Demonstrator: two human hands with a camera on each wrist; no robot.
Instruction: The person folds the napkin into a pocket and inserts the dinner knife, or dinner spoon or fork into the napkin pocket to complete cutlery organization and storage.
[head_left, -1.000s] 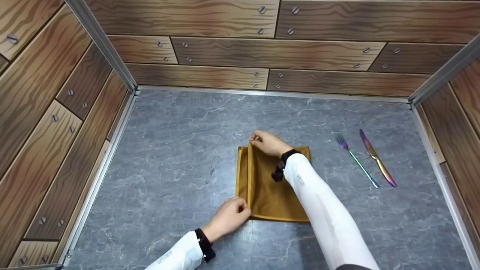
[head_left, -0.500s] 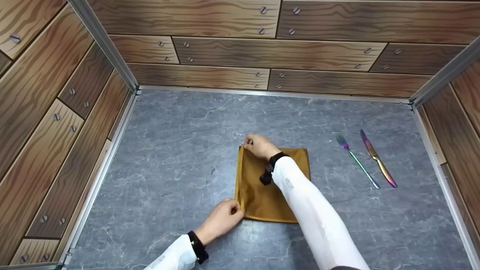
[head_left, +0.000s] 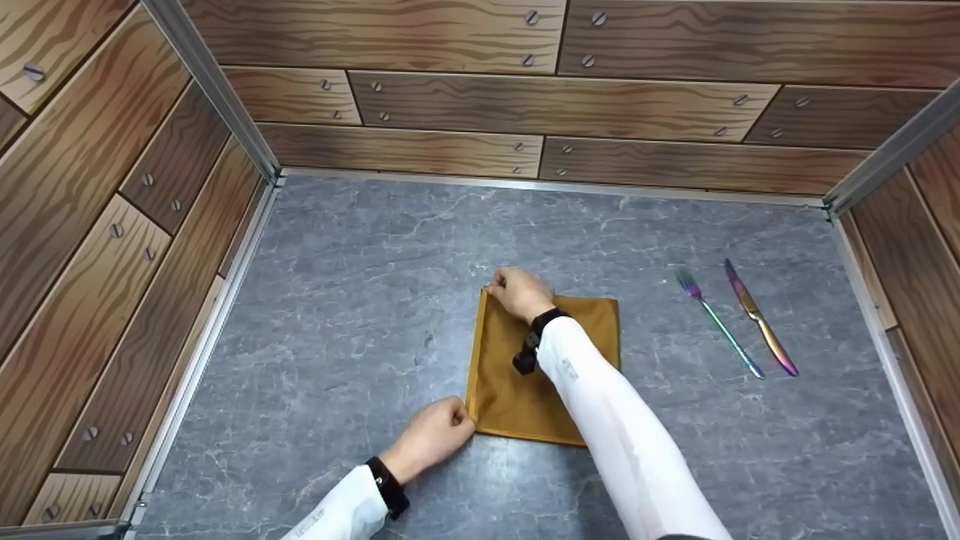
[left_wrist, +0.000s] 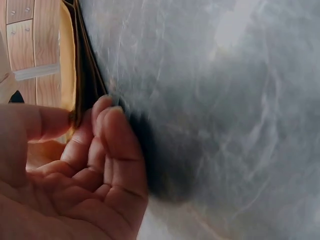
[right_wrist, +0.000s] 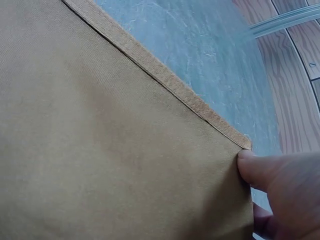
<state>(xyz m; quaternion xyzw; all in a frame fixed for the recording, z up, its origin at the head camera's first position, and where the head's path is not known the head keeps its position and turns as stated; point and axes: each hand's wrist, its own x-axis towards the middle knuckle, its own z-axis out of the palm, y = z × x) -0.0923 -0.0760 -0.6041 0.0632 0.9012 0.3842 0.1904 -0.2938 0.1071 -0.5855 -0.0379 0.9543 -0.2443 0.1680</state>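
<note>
A mustard-brown cloth napkin (head_left: 517,390) lies folded flat on the grey marble tabletop (head_left: 360,300). My left hand (head_left: 459,421) pinches its near-left corner, fingers curled. In the left wrist view the left hand (left_wrist: 82,117) grips the stacked cloth edges (left_wrist: 67,65) between thumb and fingers. My right hand (head_left: 501,285) pinches the far-left corner, its white sleeve (head_left: 600,405) lying across the cloth. In the right wrist view the thumb (right_wrist: 270,172) presses on the hemmed corner of the napkin (right_wrist: 110,150).
A rainbow-tinted fork (head_left: 718,322) and knife (head_left: 759,316) lie side by side to the right of the napkin. Wood-panel walls (head_left: 525,97) with metal rails close the table at the back, left and right.
Both hands have drawn the napkin's raised fold leftward and down. The layer that stood up now lies flat, with its edge at the left side.
</note>
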